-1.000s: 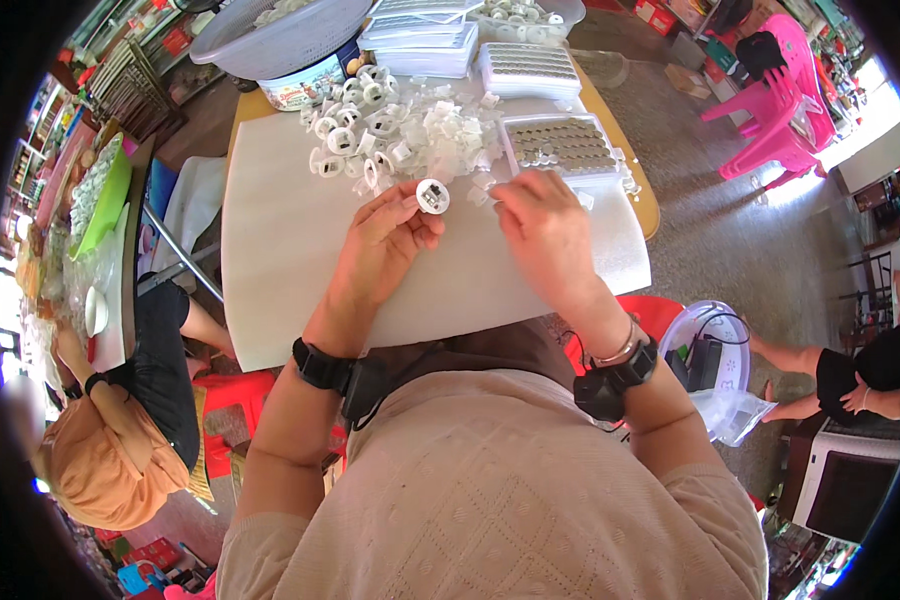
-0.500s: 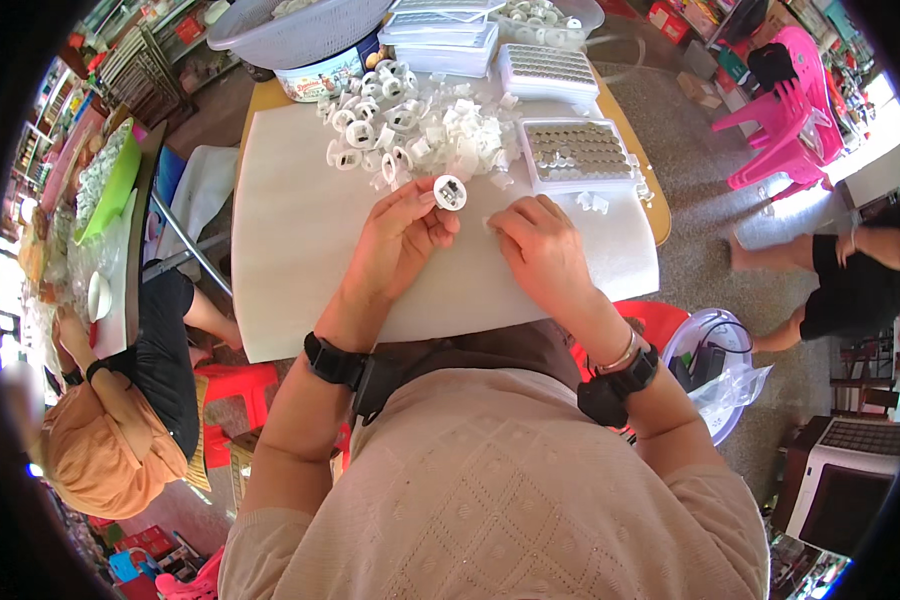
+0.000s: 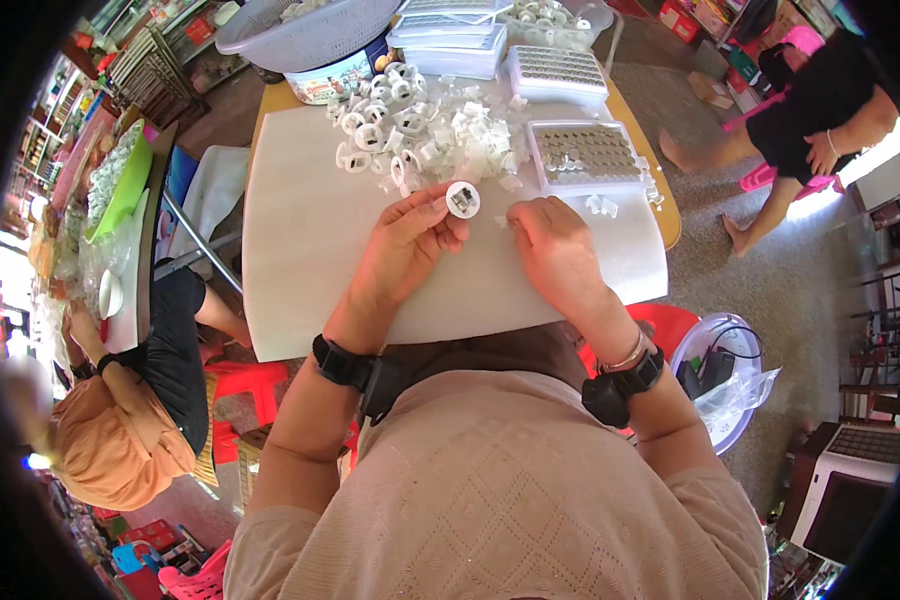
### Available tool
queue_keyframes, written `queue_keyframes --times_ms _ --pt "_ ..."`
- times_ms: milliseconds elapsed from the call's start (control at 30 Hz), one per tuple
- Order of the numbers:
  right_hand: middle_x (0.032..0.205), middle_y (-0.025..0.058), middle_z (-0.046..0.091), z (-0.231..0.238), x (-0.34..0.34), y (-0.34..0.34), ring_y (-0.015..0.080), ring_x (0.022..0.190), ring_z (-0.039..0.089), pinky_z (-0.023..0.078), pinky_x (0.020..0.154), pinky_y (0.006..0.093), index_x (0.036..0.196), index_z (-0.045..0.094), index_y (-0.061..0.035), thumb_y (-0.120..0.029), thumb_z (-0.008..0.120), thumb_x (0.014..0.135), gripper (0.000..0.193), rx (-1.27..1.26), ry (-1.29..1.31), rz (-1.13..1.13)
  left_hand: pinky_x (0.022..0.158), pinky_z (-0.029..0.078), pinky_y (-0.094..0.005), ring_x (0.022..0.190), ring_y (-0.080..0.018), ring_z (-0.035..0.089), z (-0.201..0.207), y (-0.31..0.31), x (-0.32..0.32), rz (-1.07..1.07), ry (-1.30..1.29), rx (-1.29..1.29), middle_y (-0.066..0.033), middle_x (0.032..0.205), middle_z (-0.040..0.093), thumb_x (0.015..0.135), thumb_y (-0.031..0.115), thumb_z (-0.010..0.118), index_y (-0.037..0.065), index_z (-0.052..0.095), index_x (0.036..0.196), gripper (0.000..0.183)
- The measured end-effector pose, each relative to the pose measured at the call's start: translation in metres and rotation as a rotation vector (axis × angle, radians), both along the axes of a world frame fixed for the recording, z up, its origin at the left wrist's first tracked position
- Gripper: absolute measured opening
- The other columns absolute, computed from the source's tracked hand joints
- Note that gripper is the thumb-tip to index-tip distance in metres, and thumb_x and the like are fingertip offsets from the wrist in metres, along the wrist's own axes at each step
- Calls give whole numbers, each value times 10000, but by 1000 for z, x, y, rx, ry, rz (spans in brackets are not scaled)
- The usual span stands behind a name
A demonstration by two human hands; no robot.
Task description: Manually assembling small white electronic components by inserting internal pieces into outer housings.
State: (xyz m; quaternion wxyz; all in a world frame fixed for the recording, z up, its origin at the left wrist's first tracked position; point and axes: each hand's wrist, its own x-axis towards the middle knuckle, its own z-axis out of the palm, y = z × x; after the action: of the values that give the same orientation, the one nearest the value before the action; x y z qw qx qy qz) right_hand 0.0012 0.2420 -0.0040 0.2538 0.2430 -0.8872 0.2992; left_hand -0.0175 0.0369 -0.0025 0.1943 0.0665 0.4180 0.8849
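My left hand (image 3: pixel 407 245) is closed with thumb and fingers on a round white plastic part (image 3: pixel 463 200), whose face shows dark and metallic bits inside. To the right, my right hand (image 3: pixel 560 248) is closed, its fingertips pinched together just above the white sheet; whatever is between them is too small or hidden to make out. Just beyond both hands lies a heap of similar round white parts (image 3: pixel 370 137) and small translucent plastic pieces (image 3: pixel 475 140). Beyond my right hand is a clear tray (image 3: pixel 590 186) with rows of small round silver discs (image 3: pixel 582 150).
At the back stand a grey basket (image 3: pixel 300 40) over a printed tub (image 3: pixel 320 80), stacked clear trays (image 3: pixel 455 60) and another disc tray (image 3: pixel 560 70). A seated co-worker (image 3: pixel 120 430) is at the left. A person (image 3: pixel 810 125) stands at the right, beyond a pale tub (image 3: pixel 715 400).
The round white part has turned slightly in my left hand. My right hand has shifted a little to the right. The person at the right has moved farther back; the whole view has shifted slightly.
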Motion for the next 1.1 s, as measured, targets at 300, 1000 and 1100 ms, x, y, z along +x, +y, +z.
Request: queue_keyframes --times_ms 300,1000,1100 --pt "786 117 597 34 9 -20 293 710 583 481 613 378 900 580 -30 26 625 773 146 -341 62 89 686 489 -268 799 -153 613 0 0 0 -89 53 -18 -84 964 638 937 112 521 -49 544 1208 316" --pt "809 136 650 25 8 -29 197 684 634 486 602 299 1015 590 -10 -80 637 836 198 -703 -427 11 658 465 -254 772 -117 570 2 9 5 37 161 -213 -39 889 601 948 149 529 2 574 1175 274" --pt "809 133 650 18 8 -30 217 677 634 488 594 306 1011 580 -11 -67 632 835 192 -611 -342 -31 618 457 -239 732 -103 563 2 13 10 111 217 -286 -36 860 596 932 109 540 5 586 1141 237"
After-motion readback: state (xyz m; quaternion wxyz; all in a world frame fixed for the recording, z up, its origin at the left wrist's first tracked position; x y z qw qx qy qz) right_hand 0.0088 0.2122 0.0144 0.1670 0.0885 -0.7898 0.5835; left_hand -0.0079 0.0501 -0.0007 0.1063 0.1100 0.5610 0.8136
